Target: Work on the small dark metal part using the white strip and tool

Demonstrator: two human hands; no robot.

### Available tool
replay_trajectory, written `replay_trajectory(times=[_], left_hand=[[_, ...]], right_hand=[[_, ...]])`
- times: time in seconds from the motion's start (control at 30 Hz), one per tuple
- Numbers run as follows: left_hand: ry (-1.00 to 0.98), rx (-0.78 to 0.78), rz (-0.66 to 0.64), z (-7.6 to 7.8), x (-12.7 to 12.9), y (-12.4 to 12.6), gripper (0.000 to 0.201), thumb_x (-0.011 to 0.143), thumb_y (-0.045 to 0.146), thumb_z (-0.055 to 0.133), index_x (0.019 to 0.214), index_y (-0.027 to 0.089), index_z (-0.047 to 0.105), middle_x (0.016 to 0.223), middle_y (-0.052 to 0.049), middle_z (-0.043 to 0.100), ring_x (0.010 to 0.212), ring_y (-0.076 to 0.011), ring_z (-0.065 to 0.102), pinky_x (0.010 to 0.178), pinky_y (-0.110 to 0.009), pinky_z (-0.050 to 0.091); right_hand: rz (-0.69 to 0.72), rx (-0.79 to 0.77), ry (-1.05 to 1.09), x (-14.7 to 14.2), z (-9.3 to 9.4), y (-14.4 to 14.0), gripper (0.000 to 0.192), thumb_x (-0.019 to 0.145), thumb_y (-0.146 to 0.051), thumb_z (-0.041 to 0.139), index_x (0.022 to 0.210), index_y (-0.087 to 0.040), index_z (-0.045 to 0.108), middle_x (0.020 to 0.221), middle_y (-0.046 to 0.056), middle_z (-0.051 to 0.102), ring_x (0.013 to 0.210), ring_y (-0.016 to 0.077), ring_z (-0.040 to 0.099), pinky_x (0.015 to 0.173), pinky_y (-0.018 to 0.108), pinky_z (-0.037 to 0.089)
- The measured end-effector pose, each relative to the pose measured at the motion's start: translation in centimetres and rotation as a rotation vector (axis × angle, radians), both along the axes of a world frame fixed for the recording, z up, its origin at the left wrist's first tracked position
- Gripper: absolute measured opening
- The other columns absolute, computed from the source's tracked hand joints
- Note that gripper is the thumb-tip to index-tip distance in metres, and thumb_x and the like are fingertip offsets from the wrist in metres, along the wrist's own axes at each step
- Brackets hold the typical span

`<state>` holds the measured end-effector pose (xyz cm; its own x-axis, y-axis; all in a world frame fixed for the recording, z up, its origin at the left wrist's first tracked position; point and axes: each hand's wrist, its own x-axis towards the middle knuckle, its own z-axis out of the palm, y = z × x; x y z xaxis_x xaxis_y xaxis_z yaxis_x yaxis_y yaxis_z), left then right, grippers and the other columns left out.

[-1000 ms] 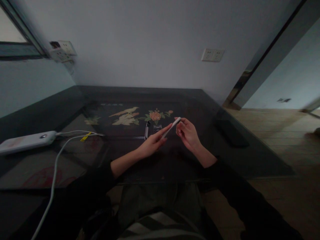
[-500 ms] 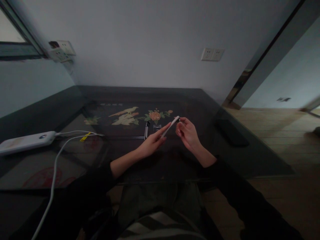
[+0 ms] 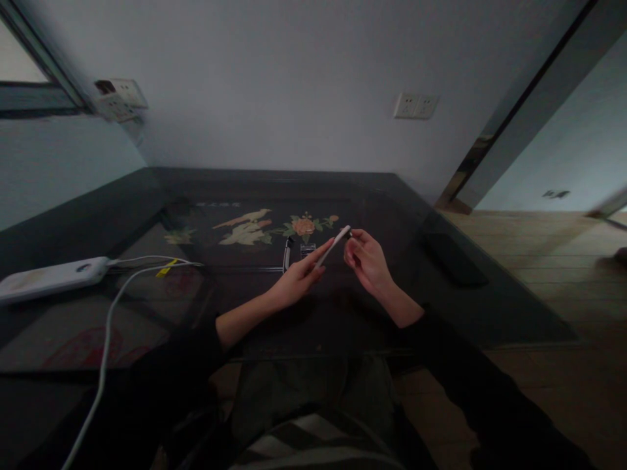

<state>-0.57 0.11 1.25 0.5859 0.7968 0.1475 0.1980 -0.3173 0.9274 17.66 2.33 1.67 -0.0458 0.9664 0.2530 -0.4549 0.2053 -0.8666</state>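
My left hand (image 3: 298, 282) is closed on a slim white stick-like object (image 3: 334, 246), tilted up to the right; its exact kind does not show. Close to its upper end is my right hand (image 3: 365, 259), fingers curled in a pinch around a small dark piece (image 3: 349, 235), mostly hidden by the fingertips. Whether the piece touches the white object I cannot tell. On the table just beyond my left hand lie a white and black curved piece (image 3: 287, 253) and a small clear pack (image 3: 308, 250) with dark contents.
The dark glass-topped table (image 3: 386, 196) carries a bird-and-flower picture. A white power strip (image 3: 53, 277) with a white cable (image 3: 108, 326) lies at left. A black flat object (image 3: 454, 260) rests at right. Wall sockets (image 3: 416, 106) are behind.
Both hands keep almost the same place and grip. The white object's upper end and the small dark piece have shifted very slightly.
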Motion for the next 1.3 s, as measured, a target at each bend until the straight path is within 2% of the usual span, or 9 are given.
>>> replay_trajectory(times=[0.33, 0.47, 0.53, 0.67, 0.73, 0.8, 1.0, 1.3], left_hand=[[-0.025, -0.073, -0.095, 0.4, -0.6, 0.5, 0.061, 0.094, 0.029, 0.044, 0.149, 0.025, 0.019, 0.057, 0.008, 0.034, 0.046, -0.0062, 0.03, 0.043, -0.017, 0.024], [0.001, -0.117, -0.081, 0.6, -1.1, 1.1, 0.059, 0.094, 0.029, 0.042, 0.146, 0.023, 0.016, 0.061, 0.007, 0.047, 0.045, -0.0056, 0.036, 0.043, -0.016, 0.027], [0.057, -0.118, -0.036, 0.8, -1.2, 1.3, 0.048, 0.095, 0.029, 0.039, 0.139, 0.02, 0.023, 0.064, 0.005, 0.053, 0.045, -0.006, 0.039, 0.043, -0.016, 0.029], [0.236, 0.018, 0.056, 1.2, -1.3, 1.3, 0.024, 0.095, 0.03, 0.036, 0.107, 0.015, 0.049, 0.071, -0.001, 0.06, 0.052, -0.0088, 0.045, 0.048, -0.02, 0.035], [0.328, 0.129, 0.092, 1.3, -1.3, 1.3, 0.022, 0.092, 0.03, 0.04, 0.091, 0.014, 0.056, 0.071, -0.002, 0.06, 0.058, -0.0106, 0.048, 0.054, -0.022, 0.038], [0.411, 0.235, 0.136, 1.4, -1.2, 1.2, 0.021, 0.09, 0.028, 0.045, 0.083, 0.014, 0.06, 0.072, -0.002, 0.059, 0.064, -0.0128, 0.051, 0.06, -0.024, 0.041], [0.578, 0.406, 0.158, 1.0, -1.3, 1.2, 0.02, 0.087, 0.025, 0.05, 0.083, 0.014, 0.066, 0.085, -0.008, 0.063, 0.078, -0.0176, 0.057, 0.073, -0.029, 0.045], [0.746, 0.427, 0.193, 0.5, -1.7, 1.3, 0.022, 0.087, 0.026, 0.047, 0.088, 0.015, 0.066, 0.086, -0.009, 0.065, 0.075, -0.0194, 0.059, 0.066, -0.029, 0.043]], right_hand=[[-0.125, 0.03, -0.04, 0.7, 0.1, 0.5, 0.034, 0.07, -0.044, 0.075, 0.093, -0.023, 0.061, 0.055, -0.008, 0.044, 0.043, 0.0052, 0.034, 0.04, 0.023, 0.026], [-0.212, 0.031, -0.059, 1.3, 0.2, 1.0, 0.032, 0.076, -0.047, 0.069, 0.094, -0.023, 0.061, 0.054, -0.008, 0.043, 0.042, 0.0061, 0.034, 0.04, 0.024, 0.024], [-0.215, 0.028, -0.066, 1.5, 0.3, 1.0, 0.033, 0.076, -0.049, 0.068, 0.093, -0.022, 0.06, 0.053, -0.007, 0.043, 0.042, 0.0062, 0.033, 0.04, 0.025, 0.022], [-0.197, 0.013, -0.059, 1.4, 0.4, 0.9, 0.035, 0.075, -0.049, 0.069, 0.093, -0.021, 0.06, 0.053, -0.008, 0.043, 0.042, 0.0062, 0.033, 0.04, 0.025, 0.021], [-0.206, 0.008, -0.052, 1.4, 0.5, 0.9, 0.035, 0.075, -0.049, 0.069, 0.093, -0.02, 0.06, 0.052, -0.008, 0.043, 0.042, 0.0062, 0.034, 0.041, 0.025, 0.022], [-0.219, 0.009, -0.057, 1.5, 0.6, 0.9, 0.035, 0.075, -0.049, 0.069, 0.093, -0.021, 0.06, 0.052, -0.008, 0.043, 0.042, 0.0063, 0.034, 0.041, 0.025, 0.023], [-0.202, 0.018, -0.083, 1.6, 0.6, 0.9, 0.037, 0.073, -0.05, 0.07, 0.093, -0.02, 0.06, 0.052, -0.008, 0.044, 0.042, 0.006, 0.035, 0.04, 0.024, 0.022], [-0.152, -0.022, -0.081, 1.2, 0.6, 0.7, 0.037, 0.07, -0.049, 0.074, 0.091, -0.02, 0.062, 0.05, -0.008, 0.045, 0.042, 0.0056, 0.034, 0.04, 0.023, 0.022]])
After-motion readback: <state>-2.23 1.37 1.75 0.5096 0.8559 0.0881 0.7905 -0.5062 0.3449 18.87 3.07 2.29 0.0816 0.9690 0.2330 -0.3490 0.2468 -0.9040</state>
